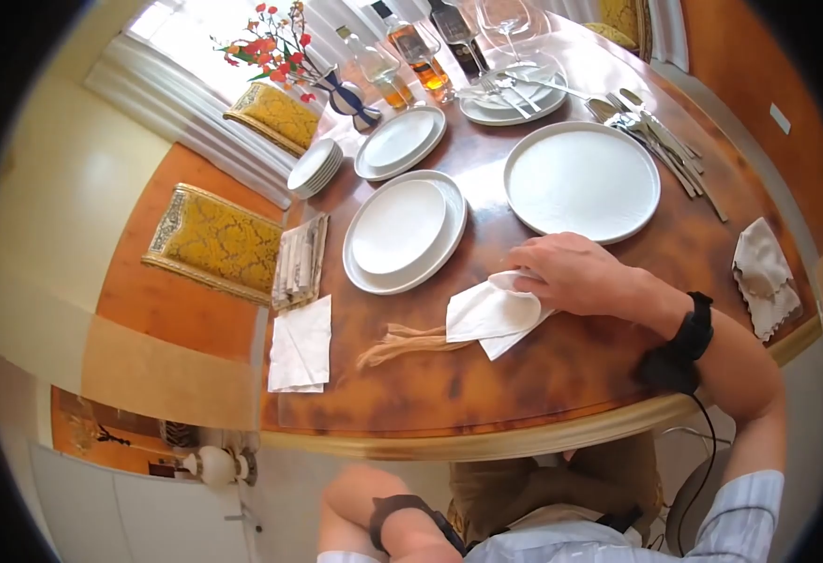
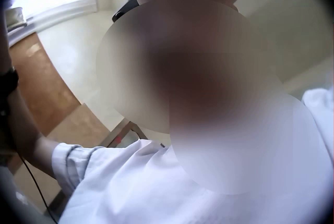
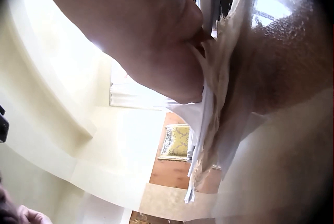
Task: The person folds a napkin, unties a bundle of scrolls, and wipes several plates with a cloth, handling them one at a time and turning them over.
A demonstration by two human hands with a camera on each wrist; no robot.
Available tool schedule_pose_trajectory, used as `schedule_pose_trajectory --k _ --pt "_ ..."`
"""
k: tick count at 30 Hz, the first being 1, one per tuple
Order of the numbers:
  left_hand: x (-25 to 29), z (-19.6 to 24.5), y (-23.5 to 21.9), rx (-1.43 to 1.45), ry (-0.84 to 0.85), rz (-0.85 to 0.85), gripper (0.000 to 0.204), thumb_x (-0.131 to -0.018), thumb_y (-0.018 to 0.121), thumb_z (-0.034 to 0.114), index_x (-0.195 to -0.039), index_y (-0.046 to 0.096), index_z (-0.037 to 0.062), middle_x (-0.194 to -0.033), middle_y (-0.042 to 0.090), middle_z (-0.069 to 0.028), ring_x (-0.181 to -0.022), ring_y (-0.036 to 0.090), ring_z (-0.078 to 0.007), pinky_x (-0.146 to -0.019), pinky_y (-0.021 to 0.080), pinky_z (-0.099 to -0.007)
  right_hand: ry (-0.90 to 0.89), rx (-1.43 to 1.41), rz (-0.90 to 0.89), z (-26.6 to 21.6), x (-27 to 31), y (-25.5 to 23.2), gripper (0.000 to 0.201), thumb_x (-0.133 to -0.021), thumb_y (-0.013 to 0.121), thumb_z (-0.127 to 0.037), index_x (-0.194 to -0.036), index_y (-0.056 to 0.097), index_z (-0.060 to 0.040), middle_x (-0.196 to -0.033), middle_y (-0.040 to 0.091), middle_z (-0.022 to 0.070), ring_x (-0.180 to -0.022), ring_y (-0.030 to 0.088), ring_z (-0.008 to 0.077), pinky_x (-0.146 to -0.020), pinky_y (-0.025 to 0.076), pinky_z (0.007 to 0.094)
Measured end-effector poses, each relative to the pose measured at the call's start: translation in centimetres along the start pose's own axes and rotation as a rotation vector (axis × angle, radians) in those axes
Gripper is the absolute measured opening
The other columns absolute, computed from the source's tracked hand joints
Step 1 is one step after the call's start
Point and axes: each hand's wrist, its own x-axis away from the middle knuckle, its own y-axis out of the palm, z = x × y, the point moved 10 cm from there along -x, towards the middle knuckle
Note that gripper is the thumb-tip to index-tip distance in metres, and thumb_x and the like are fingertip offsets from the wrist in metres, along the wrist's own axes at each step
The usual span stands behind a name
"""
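In the head view, the right hand [image 1: 571, 272] pinches the napkin [image 1: 491, 314] with nearly closed fingers, low on the table [image 1: 468, 399] beside the large plate [image 1: 580, 183]. The left hand [image 3: 34, 216] is away from it; I can't tell its grip. One-handed, the folds could slip open — or the tan strip [image 1: 407, 345] slide out if the pinch slackens.
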Motion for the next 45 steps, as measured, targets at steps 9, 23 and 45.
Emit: schedule_pose_trajectory --k 9,23,45 --pt "6.9 4.1 -2.7 -0.029 -0.063 -0.359 0.025 -0.087 0.071 0.018 -0.107 0.056 0.0134 -0.101 0.062 -0.0009 -0.072 0.066 -0.0192 -0.054 0.051 -0.0324 0.039 0.003 -0.071 0.2 0.2 0.4 0.024 -0.098 0.062 -0.022 -0.108 0.068 -0.0016 -0.100 0.072 0.0197 -0.098 0.068 0.0399 -0.088 0.052 0.0495" --pt "13.0 -23.6 -16.6 -0.676 -1.080 -0.307 0.012 -0.099 0.067 0.009 -0.096 0.071 -0.0019 -0.086 0.071 -0.0056 -0.078 0.066 -0.0122 -0.074 0.052 -0.0261 -0.027 -0.147 0.228 -3.0 0.0 -4.4 0.017 -0.097 0.064 -0.019 -0.101 0.070 -0.0032 -0.085 0.071 0.0198 -0.085 0.068 0.0409 -0.078 0.053 0.0490" --pt "15.8 -22.7 -17.2 -0.414 -1.438 -0.143 0.010 -0.099 0.063 0.006 -0.103 0.068 -0.0007 -0.090 0.071 -0.0134 -0.082 0.065 -0.0175 -0.076 0.052 -0.0315 0.441 -0.648 0.155 1.0 -0.3 -2.9 0.025 -0.102 0.064 -0.020 -0.098 0.067 0.0040 -0.065 0.055 0.0003 -0.063 0.047 0.0060 -0.056 0.042 0.0288"
